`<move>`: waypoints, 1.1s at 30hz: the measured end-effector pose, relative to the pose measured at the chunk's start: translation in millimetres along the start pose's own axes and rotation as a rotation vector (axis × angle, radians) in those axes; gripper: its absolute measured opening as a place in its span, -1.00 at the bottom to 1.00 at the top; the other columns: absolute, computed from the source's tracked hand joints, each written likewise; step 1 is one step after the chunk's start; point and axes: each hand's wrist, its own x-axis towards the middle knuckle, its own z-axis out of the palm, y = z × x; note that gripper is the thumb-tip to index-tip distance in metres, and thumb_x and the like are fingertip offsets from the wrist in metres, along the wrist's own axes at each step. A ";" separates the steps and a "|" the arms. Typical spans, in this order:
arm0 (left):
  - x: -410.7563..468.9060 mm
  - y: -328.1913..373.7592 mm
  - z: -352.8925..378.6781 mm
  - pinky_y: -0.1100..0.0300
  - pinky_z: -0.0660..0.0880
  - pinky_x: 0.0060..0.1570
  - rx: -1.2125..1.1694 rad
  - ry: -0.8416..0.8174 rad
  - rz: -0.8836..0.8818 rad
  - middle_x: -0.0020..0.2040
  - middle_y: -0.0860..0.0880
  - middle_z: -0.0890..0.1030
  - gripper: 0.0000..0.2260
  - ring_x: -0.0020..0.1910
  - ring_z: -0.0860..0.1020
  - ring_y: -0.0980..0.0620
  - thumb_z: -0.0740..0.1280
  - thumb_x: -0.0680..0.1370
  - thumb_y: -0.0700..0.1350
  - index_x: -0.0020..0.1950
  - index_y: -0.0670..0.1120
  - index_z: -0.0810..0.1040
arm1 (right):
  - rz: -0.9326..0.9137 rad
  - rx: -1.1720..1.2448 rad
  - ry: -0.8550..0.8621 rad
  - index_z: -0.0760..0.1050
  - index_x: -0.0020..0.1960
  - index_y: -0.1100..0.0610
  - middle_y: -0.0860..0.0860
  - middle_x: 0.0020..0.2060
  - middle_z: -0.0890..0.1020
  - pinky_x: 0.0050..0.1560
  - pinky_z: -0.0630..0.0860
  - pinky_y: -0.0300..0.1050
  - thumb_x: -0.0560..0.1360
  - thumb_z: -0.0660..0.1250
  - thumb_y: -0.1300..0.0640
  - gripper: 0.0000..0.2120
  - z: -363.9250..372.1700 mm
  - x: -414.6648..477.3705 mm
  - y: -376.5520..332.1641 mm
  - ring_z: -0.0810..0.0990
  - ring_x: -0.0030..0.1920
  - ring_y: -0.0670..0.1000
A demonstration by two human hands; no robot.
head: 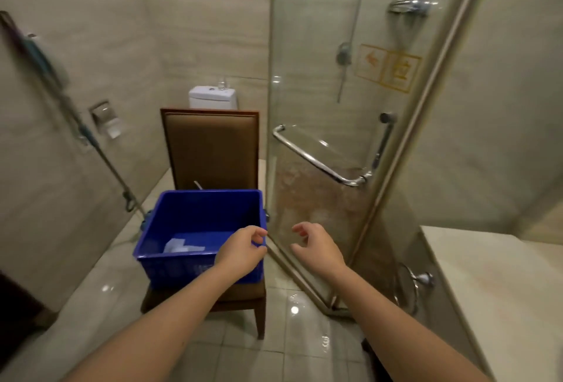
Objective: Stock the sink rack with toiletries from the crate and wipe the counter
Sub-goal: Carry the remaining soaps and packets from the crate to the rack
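A deep blue plastic crate [198, 229] sits on the seat of a brown padded wooden chair [210, 150], just beside the glass shower door [320, 107] with its chrome handle bar [316, 162]. Inside the crate lies something white and crumpled [182, 246] — too blurred to tell what. The left hand [240, 252] hovers over the crate's near right corner, grip loosely apart and empty. The right hand [316, 249] hangs just right of the crate, fingers curled apart — holding nothing. A pale stone table [493, 275] edges in at the right.
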 end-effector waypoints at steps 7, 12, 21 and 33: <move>20.3 -46.2 -26.1 0.11 0.58 0.01 -0.018 0.133 -0.173 0.07 0.20 0.53 -0.70 -0.01 0.53 0.20 0.35 0.54 -0.04 0.25 0.16 0.45 | -0.112 -0.003 -0.165 0.45 0.32 -0.04 -0.09 0.28 0.47 0.15 0.55 -0.10 0.50 0.35 0.06 -0.61 43.7 63.0 -26.7 0.51 0.20 -0.08; 44.6 -64.8 -41.9 0.11 0.56 0.03 -0.048 0.222 -0.273 0.05 0.19 0.51 -0.71 0.01 0.54 0.16 0.35 0.54 -0.05 0.26 0.13 0.47 | -0.199 -0.012 -0.252 0.44 0.34 -0.02 -0.07 0.27 0.48 0.14 0.54 -0.11 0.50 0.33 0.09 -0.59 62.6 112.3 -38.0 0.51 0.17 -0.08; 72.9 -97.7 -47.3 0.11 0.53 0.06 -0.104 0.348 -0.412 0.18 0.11 0.50 -0.68 0.11 0.52 0.09 0.32 0.55 -0.09 0.30 0.09 0.45 | -0.309 -0.005 -0.393 0.43 0.33 -0.02 -0.06 0.26 0.47 0.17 0.52 -0.10 0.52 0.33 0.10 -0.62 92.0 181.1 -41.2 0.51 0.13 -0.06; 110.4 -147.1 -60.0 0.20 0.54 -0.06 -0.032 0.391 -0.574 0.30 0.05 0.44 -0.62 0.07 0.55 0.07 0.35 0.54 -0.09 0.35 0.05 0.42 | -0.262 0.007 -0.536 0.39 0.36 -0.02 -0.03 0.29 0.45 0.16 0.55 0.00 0.52 0.32 0.10 -0.58 142.9 239.9 -38.6 0.54 0.12 -0.02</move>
